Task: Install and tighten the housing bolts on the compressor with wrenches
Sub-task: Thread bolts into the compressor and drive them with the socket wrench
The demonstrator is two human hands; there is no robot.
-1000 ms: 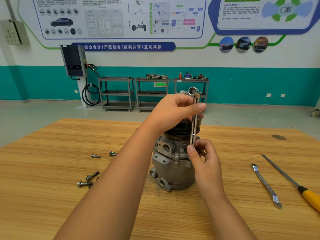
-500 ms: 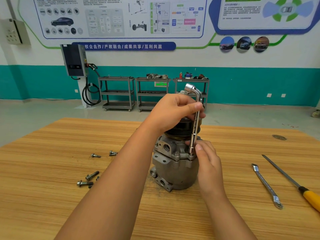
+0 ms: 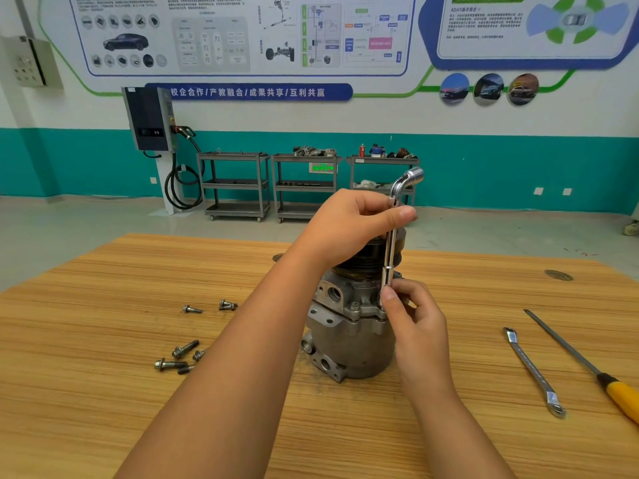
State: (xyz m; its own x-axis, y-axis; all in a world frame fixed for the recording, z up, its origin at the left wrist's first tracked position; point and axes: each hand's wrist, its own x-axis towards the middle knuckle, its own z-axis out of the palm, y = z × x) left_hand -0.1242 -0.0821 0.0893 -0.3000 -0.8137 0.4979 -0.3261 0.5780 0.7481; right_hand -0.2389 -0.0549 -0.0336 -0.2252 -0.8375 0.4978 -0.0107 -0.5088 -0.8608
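The grey metal compressor [image 3: 349, 344] stands upright at the middle of the wooden table [image 3: 103, 392], its black pulley end on top. A chrome L-shaped socket wrench [image 3: 392, 250] stands vertically on the flange at the compressor's right side, its bent head pointing to the right at the top. My left hand [image 3: 349, 226] grips the wrench's upper shaft. My right hand [image 3: 411, 316] pinches the lower socket end at the flange. A fitted bolt head [image 3: 355, 307] shows on the flange. The bolt under the socket is hidden.
Several loose bolts [image 3: 179, 357] lie on the table left of the compressor, with others [image 3: 226, 304] farther back. A flat spanner [image 3: 534, 371] and a yellow-handled screwdriver [image 3: 587, 366] lie to the right. Grey shelf carts stand by the far wall.
The wrench's bent head has swung round from facing me, then left, to pointing right. Both hands stay on the shaft; my right hand's pinch has shifted slightly at the socket end.
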